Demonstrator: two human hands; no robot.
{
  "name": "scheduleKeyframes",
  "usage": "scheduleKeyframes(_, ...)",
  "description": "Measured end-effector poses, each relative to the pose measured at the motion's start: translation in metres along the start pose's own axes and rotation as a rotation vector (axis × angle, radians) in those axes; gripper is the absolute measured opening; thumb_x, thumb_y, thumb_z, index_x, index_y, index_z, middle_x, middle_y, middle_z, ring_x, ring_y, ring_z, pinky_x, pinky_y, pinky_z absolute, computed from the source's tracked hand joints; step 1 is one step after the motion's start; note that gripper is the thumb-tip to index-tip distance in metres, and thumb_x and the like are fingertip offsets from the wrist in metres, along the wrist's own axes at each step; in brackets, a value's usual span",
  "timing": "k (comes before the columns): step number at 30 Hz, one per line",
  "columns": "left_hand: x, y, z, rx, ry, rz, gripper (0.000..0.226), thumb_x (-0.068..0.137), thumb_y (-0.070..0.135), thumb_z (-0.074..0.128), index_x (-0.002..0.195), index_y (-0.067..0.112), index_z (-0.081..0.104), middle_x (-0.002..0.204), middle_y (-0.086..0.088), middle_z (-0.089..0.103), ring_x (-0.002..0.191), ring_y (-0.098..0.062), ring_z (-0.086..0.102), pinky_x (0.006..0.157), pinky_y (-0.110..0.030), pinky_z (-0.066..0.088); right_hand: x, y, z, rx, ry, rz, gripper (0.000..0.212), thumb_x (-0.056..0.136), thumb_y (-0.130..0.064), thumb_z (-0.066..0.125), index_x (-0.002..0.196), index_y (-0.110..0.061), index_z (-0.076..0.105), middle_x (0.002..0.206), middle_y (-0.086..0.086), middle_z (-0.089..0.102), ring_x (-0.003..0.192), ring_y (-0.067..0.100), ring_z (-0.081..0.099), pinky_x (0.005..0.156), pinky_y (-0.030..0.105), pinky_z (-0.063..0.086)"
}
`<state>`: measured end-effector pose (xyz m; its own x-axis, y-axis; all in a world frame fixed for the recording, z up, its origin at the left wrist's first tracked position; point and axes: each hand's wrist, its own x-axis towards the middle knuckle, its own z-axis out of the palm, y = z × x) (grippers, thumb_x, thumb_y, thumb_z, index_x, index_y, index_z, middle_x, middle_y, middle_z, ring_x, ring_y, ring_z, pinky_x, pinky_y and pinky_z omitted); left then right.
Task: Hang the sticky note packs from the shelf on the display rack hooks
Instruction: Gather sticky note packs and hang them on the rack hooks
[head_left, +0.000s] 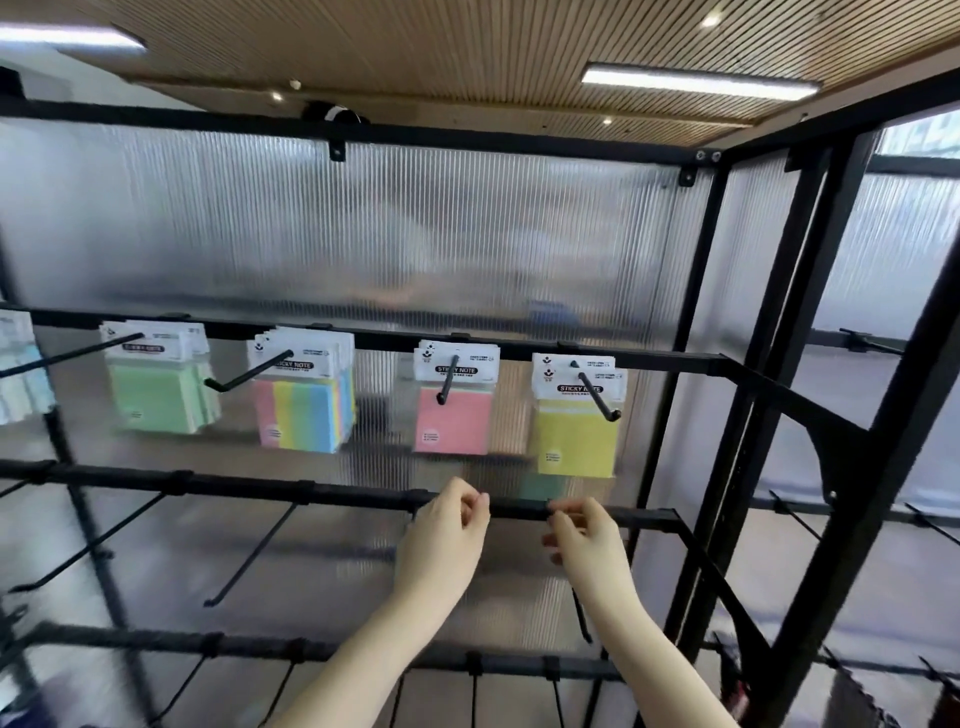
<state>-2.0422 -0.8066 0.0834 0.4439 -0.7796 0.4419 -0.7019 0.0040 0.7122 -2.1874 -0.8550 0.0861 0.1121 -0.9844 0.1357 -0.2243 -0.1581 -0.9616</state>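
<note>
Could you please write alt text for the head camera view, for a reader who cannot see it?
Two bare hands, left hand and right hand, reach up empty to a black rack bar. Above, sticky note packs hang on hooks: green pack, striped pack, pink pack, yellow pack.
</note>
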Motion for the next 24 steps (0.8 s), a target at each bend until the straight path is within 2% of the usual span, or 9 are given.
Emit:
scheduleKeyframes(3, -0.006, -0.028, -0.03, 0.067, 0.0, 0.029, 0.018, 0.095, 0.036, 0.049, 0.088, 0.022, 0.057, 0.08, 0.011, 0.063, 0.078, -0.012, 0.061, 0.059, -0.029, 0.043, -0.018, -0.013, 0.028, -0.045, -0.079, -0.068, 0.018, 0.095, -0.009, 0.048, 0.09, -0.022, 0.06, 0.08, 0.002, 0.065, 0.079, 0.024, 0.065, 0.074, 0.042, 0.054)
scheduleKeyframes(5, -0.008, -0.049, -0.057, 0.103, -0.004, 0.024, 0.018, 0.095, 0.038, 0.049, 0.087, 0.024, 0.057, 0.076, 0.012, 0.063, 0.074, -0.011, 0.06, 0.056, -0.028, 0.043, -0.028, -0.024, 0.052, -0.086, -0.128, -0.122, 0.019, 0.095, -0.01, 0.048, 0.089, -0.023, 0.061, 0.08, 0.003, 0.066, 0.076, 0.025, 0.063, 0.07, 0.04, 0.053)
scheduleKeyframes(8, -0.012, -0.08, -0.104, 0.131, -0.001, 0.0, 0.018, 0.095, 0.037, 0.048, 0.083, 0.025, 0.056, 0.07, 0.01, 0.06, 0.069, -0.014, 0.059, 0.056, -0.032, 0.043, -0.045, -0.046, 0.096, -0.116, -0.202, -0.202, 0.016, 0.094, -0.01, 0.049, 0.09, -0.019, 0.061, 0.086, 0.002, 0.067, 0.08, 0.022, 0.063, 0.075, 0.037, 0.051)
scheduleKeyframes(12, -0.021, -0.124, -0.177, 0.156, 0.041, -0.045, 0.019, 0.096, 0.032, 0.049, 0.079, 0.026, 0.055, 0.071, 0.008, 0.062, 0.066, -0.011, 0.059, 0.059, -0.036, 0.049, -0.077, -0.082, 0.167, -0.115, -0.359, -0.292, 0.016, 0.096, -0.011, 0.047, 0.094, -0.018, 0.061, 0.08, -0.001, 0.063, 0.069, 0.016, 0.058, 0.064, 0.028, 0.05)
scheduleKeyframes(15, -0.033, -0.159, -0.235, 0.157, 0.103, -0.084, 0.02, 0.095, 0.03, 0.05, 0.076, 0.03, 0.052, 0.066, 0.008, 0.06, 0.059, -0.001, 0.057, 0.051, -0.018, 0.043, -0.105, -0.107, 0.228, -0.13, -0.472, -0.352, 0.016, 0.097, -0.012, 0.047, 0.1, -0.012, 0.062, 0.089, 0.003, 0.064, 0.083, 0.02, 0.061, 0.079, 0.034, 0.051)
scheduleKeyframes(16, -0.038, -0.172, -0.254, 0.17, 0.12, -0.109, 0.016, 0.095, 0.03, 0.05, 0.079, 0.03, 0.052, 0.068, 0.008, 0.062, 0.061, -0.002, 0.059, 0.053, -0.019, 0.045, -0.113, -0.115, 0.249, -0.133, -0.498, -0.368, 0.016, 0.096, -0.012, 0.047, 0.1, -0.01, 0.063, 0.089, 0.003, 0.064, 0.083, 0.019, 0.06, 0.08, 0.035, 0.05)
scheduleKeyframes(19, -0.053, -0.211, -0.311, 0.214, 0.157, -0.227, 0.004, 0.095, 0.029, 0.052, 0.092, 0.026, 0.053, 0.081, 0.007, 0.065, 0.075, -0.016, 0.064, 0.071, -0.04, 0.053, -0.139, -0.134, 0.311, -0.16, -0.569, -0.42, 0.017, 0.096, -0.011, 0.048, 0.101, -0.006, 0.064, 0.09, 0.002, 0.064, 0.083, 0.017, 0.058, 0.08, 0.03, 0.047)
scheduleKeyframes(21, -0.066, -0.238, -0.352, 0.23, 0.157, -0.286, 0.003, 0.095, 0.026, 0.052, 0.092, 0.027, 0.052, 0.084, 0.006, 0.066, 0.076, -0.016, 0.064, 0.073, -0.04, 0.053, -0.159, -0.145, 0.353, -0.182, -0.628, -0.442, 0.018, 0.096, -0.013, 0.049, 0.102, -0.005, 0.064, 0.096, 0.007, 0.067, 0.089, 0.021, 0.061, 0.083, 0.029, 0.047)
scheduleKeyframes(24, -0.09, -0.273, -0.41, 0.324, 0.199, -0.369, 0.002, 0.094, 0.026, 0.053, 0.094, 0.027, 0.055, 0.086, 0.006, 0.065, 0.08, -0.015, 0.063, 0.074, -0.038, 0.053, -0.189, -0.16, 0.41, -0.19, -0.726, -0.471, 0.018, 0.096, -0.015, 0.049, 0.101, -0.007, 0.065, 0.098, 0.009, 0.068, 0.092, 0.024, 0.063, 0.085, 0.035, 0.049)
